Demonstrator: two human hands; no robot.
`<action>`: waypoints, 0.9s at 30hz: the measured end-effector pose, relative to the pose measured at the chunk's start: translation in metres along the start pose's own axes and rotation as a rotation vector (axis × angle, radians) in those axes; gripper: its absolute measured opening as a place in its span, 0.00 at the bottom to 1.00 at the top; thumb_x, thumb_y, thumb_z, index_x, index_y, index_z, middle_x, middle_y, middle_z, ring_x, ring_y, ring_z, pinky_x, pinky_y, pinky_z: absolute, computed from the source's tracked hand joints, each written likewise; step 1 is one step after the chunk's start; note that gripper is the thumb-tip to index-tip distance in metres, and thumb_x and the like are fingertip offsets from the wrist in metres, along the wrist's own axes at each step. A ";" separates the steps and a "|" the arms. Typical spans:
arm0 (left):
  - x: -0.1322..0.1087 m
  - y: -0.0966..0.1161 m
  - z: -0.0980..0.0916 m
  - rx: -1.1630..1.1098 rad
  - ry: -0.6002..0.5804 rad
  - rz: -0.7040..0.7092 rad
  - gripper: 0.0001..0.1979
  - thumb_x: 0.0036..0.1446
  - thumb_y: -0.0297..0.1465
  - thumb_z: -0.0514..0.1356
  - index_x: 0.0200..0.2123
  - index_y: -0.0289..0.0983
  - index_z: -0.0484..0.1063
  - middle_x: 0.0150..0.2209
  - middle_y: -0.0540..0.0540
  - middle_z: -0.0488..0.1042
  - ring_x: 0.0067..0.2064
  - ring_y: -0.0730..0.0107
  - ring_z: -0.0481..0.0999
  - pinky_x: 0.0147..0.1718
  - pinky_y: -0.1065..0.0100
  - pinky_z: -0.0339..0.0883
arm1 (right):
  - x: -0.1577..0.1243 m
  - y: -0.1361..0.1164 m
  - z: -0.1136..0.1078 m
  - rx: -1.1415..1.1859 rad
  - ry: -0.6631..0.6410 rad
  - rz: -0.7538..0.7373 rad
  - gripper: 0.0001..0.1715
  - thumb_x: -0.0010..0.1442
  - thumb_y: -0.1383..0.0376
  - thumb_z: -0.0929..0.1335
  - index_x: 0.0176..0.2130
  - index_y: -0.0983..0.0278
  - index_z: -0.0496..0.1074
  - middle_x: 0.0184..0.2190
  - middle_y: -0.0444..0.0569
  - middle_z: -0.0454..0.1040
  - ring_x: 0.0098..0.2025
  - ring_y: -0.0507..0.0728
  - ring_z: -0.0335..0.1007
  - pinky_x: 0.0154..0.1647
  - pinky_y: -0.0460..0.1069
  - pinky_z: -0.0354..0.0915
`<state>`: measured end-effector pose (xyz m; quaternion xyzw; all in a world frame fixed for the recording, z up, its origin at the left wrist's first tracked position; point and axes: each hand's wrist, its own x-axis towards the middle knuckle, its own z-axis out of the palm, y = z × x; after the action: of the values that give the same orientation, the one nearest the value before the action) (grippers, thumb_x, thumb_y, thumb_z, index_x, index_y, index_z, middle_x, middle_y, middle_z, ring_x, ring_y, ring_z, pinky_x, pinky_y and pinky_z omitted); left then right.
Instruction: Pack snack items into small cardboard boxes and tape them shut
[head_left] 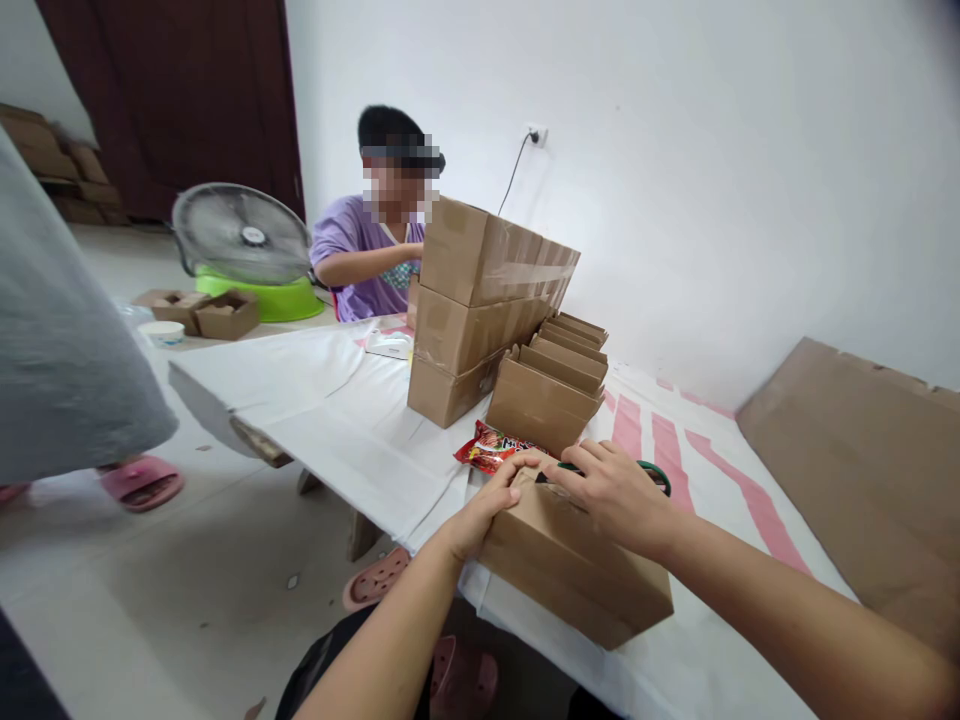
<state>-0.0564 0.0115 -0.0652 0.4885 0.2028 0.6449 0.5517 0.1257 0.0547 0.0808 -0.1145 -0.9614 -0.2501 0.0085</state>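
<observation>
Box [577, 570]: appearing stiff; opposite sides probably offering hold.
Left hand [491, 505]: resting spread at left end.
Right hand [611, 490]: bending over top; cannot tell if pinching.

The left grip [486, 508] and right grip [611, 492] were bare human hands, on slender forearms that were bare as well. Black cloth [319, 658] covered the lap on the left, smooth and plain, and a second dark patch [592, 706] showed at the bottom edge. Below were pink, round-toed clogs: the farther clog [375, 578] had round holes through its top, the nearer clog [466, 680] lay in shadow.
</observation>
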 end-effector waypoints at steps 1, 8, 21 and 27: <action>0.000 -0.001 -0.001 0.012 0.007 -0.007 0.26 0.52 0.40 0.61 0.54 0.42 0.66 0.61 0.43 0.64 0.63 0.43 0.58 0.60 0.51 0.49 | -0.003 0.001 -0.002 0.000 -0.021 -0.009 0.22 0.58 0.74 0.65 0.52 0.63 0.68 0.40 0.52 0.71 0.39 0.59 0.62 0.38 0.52 0.54; -0.002 0.002 0.001 0.085 0.056 -0.027 0.25 0.51 0.40 0.60 0.53 0.42 0.67 0.64 0.45 0.60 0.65 0.42 0.54 0.61 0.53 0.46 | -0.029 0.002 -0.002 -0.072 -0.029 -0.026 0.20 0.57 0.74 0.65 0.50 0.63 0.68 0.37 0.52 0.71 0.36 0.58 0.62 0.36 0.52 0.54; -0.004 0.006 0.003 0.109 0.070 -0.050 0.26 0.50 0.42 0.60 0.53 0.42 0.67 0.63 0.45 0.60 0.64 0.41 0.55 0.60 0.53 0.48 | -0.097 0.006 -0.003 0.004 -0.043 0.076 0.30 0.51 0.82 0.59 0.49 0.62 0.70 0.37 0.53 0.72 0.35 0.59 0.66 0.34 0.53 0.62; -0.004 0.004 0.006 0.065 0.088 -0.055 0.26 0.50 0.41 0.59 0.54 0.42 0.66 0.63 0.45 0.60 0.64 0.42 0.55 0.60 0.53 0.48 | -0.169 0.007 0.039 0.219 0.080 0.450 0.19 0.66 0.69 0.59 0.55 0.59 0.64 0.44 0.54 0.73 0.40 0.60 0.73 0.37 0.55 0.71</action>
<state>-0.0537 0.0044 -0.0606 0.4717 0.2610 0.6432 0.5437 0.2933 0.0428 0.0376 -0.3141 -0.9320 -0.1406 0.1142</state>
